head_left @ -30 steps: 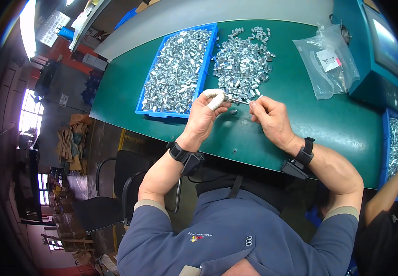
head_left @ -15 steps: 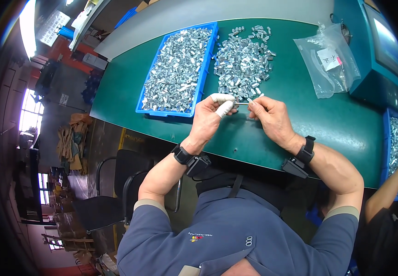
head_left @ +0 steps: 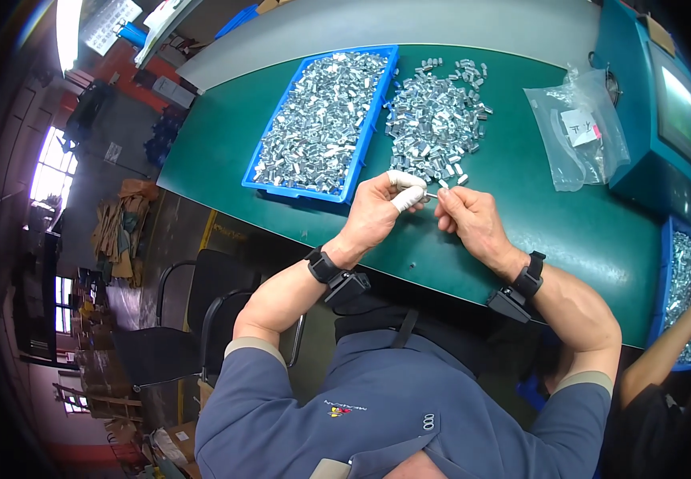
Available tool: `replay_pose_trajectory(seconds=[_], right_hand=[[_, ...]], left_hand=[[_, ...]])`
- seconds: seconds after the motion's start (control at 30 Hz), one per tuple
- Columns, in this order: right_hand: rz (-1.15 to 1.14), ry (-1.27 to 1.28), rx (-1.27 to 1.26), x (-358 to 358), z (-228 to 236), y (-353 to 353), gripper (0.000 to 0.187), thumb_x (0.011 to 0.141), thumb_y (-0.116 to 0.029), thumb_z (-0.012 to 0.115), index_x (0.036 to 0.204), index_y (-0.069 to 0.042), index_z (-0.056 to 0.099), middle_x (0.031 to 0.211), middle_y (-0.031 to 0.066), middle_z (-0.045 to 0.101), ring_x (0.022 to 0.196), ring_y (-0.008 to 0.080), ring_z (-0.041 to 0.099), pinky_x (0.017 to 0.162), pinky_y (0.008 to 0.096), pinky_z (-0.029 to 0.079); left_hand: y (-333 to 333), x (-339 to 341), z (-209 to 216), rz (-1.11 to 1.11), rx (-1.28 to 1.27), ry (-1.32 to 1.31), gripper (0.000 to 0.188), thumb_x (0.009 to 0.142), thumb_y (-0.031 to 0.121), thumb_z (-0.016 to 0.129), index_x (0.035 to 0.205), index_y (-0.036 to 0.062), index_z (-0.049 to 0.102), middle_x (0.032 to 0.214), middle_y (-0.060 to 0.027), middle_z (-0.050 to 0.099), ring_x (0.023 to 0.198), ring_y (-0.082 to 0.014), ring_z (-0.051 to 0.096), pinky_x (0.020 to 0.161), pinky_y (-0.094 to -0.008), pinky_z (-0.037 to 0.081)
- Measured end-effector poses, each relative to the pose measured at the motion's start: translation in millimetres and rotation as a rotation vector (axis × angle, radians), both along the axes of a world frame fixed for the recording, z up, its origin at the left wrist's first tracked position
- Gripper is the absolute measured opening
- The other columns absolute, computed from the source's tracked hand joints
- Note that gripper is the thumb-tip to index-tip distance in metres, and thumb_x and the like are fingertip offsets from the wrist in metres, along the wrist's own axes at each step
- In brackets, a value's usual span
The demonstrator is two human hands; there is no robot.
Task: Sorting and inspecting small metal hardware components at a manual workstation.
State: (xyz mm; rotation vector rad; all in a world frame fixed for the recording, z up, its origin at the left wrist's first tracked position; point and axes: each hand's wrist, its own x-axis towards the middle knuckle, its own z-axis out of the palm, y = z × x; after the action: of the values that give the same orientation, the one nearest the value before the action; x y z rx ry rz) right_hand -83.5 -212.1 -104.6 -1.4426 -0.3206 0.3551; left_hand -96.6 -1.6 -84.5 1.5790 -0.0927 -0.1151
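My left hand (head_left: 373, 214), with white coverings on its thumb and forefinger, is closed in a pinch on a small metal piece mostly hidden by the fingertips. Facing it, my right hand (head_left: 477, 225) pinches a thin metal rod (head_left: 432, 195), whose visible end reaches to the left fingertips. Both hands are above the near part of the green table, just in front of a loose pile of small silver metal pieces (head_left: 435, 128). To the left of that pile, a blue tray (head_left: 351, 172) holds many similar pieces.
A clear plastic bag (head_left: 557, 156) with a paper label lies on the right of the green table (head_left: 218, 152). Behind it stands a teal machine (head_left: 633, 152) with a screen. Another person's arm (head_left: 669, 343) reaches into a second blue tray (head_left: 665, 263). A black chair (head_left: 222, 295) stands at left.
Less of the rod shows between my hands, and the fingertips are closer together. The whole view has shifted slightly. At the far right, the other person's hand now shows over the tray.
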Motion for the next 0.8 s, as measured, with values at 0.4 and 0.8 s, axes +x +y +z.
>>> replay_pose_trajectory(seconds=[0.4,0.8], right_hand=[[-0.248,-0.044,0.077,5,-2,-4,0.04,0.109,-0.033,0.054,0.087,-0.002,0.067,0.073,0.0006,0.063,0.067,0.0062,0.054,0.062,0.0226,0.044],[-0.401,-0.075,0.158,13,4,-7,0.038,0.109,-0.034,0.054,0.091,-0.004,0.067,0.076,-0.0009,0.063,0.067,0.0053,0.052,0.059,0.0209,0.042]], left_hand=[[119,64,63,0.492,0.72,-0.401,0.022,0.094,0.008,0.073,0.115,0.0002,0.072,0.101,-0.0086,0.076,0.09,-0.0153,0.07,0.082,-0.0284,0.055],[-24,42,23,-0.335,1.149,-0.874,0.032,0.078,0.007,0.08,0.11,0.0078,0.073,0.121,-0.0089,0.065,0.112,-0.0313,0.06,0.093,-0.0412,0.051]])
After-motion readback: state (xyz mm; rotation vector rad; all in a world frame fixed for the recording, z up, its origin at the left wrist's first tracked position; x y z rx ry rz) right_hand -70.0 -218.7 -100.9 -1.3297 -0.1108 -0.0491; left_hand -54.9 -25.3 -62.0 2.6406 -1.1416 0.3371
